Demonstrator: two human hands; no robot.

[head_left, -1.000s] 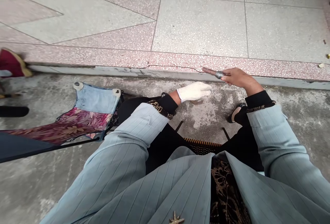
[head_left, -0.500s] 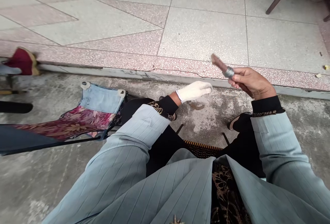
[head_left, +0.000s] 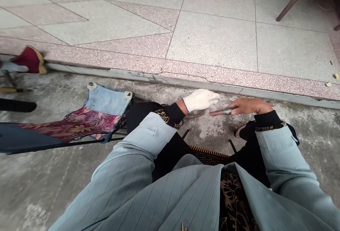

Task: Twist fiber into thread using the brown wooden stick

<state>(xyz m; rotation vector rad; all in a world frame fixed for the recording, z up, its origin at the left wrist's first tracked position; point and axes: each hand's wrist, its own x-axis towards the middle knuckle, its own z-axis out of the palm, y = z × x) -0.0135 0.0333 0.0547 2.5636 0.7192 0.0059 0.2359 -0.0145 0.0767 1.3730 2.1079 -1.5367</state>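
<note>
The bare right hand (head_left: 245, 106) is closed around the end of a slim brown rod (head_left: 216, 112) bound with a coil of silver wire (head_left: 227, 111). The rod is held nearly level over the rough grey concrete ground (head_left: 209, 131), its free tip pointing towards the left hand (head_left: 200, 100). That one wears a white knitted glove, fingers bent (whether they grip anything, I cannot tell). Just below it in view lies a curved brownish strip (head_left: 196, 114), partly hidden. Beyond both hands runs a pink-edged speckled stone step (head_left: 132, 67).
</note>
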